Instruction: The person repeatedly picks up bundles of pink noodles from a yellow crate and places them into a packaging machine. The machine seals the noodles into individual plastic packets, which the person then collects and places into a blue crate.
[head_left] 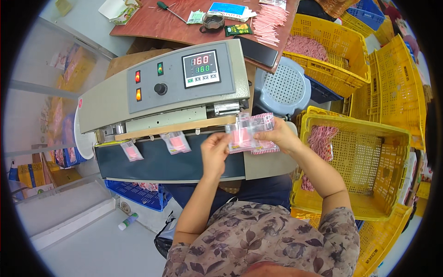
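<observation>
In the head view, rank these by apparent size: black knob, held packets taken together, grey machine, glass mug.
Largest to smallest:
1. Grey machine
2. Held packets, together
3. Glass mug
4. Black knob

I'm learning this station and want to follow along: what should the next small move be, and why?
Probably guide the clear packet into the right end of the machine: the left hand and right hand hold it close by that end, and two similar packets already hang along the machine's front.
</observation>
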{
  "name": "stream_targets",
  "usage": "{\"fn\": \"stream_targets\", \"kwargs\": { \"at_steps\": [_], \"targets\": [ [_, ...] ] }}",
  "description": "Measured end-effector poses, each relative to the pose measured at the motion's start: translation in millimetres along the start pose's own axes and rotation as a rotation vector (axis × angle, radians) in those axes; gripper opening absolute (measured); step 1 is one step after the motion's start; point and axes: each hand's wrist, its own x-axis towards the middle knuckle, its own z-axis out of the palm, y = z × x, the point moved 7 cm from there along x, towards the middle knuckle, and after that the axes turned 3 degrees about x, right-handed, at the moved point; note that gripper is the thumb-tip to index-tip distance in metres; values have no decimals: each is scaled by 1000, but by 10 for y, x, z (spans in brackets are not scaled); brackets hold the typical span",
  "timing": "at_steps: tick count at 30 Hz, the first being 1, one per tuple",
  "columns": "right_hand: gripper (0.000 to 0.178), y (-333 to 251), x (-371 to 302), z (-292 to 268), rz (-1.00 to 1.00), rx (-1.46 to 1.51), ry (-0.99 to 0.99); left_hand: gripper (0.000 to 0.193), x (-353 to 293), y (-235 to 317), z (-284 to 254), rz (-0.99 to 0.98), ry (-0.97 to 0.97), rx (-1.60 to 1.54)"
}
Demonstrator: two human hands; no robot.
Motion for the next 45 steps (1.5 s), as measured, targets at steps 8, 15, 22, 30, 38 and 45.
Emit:
{"fn": "stream_targets", "kwargs": {
  "at_steps": [8, 15, 22, 30, 38, 45],
  "targets": [
    [32, -2, -60, -40, -2, 42, 18, 7, -328, 293, -234, 538, 275, 238],
    [30, -17, -40, 5, -27, 16, -21, 9, -24, -117, 384, 45, -139, 38],
    [25, 104, 24, 0, 34, 67, -23, 8, 38, 74, -280, 40, 34, 2],
    [14, 70, -30, -77, -16, 144, 94, 9, -315, 287, 110, 540, 102, 388],
    [24, 87, 43, 53, -85, 15, 92, 8, 15, -126, 259, 2, -128, 27],
    [33, 135, -547, -203, 159, -50, 7, 14, 53, 125, -368, 49, 78, 58]
  ]
}}
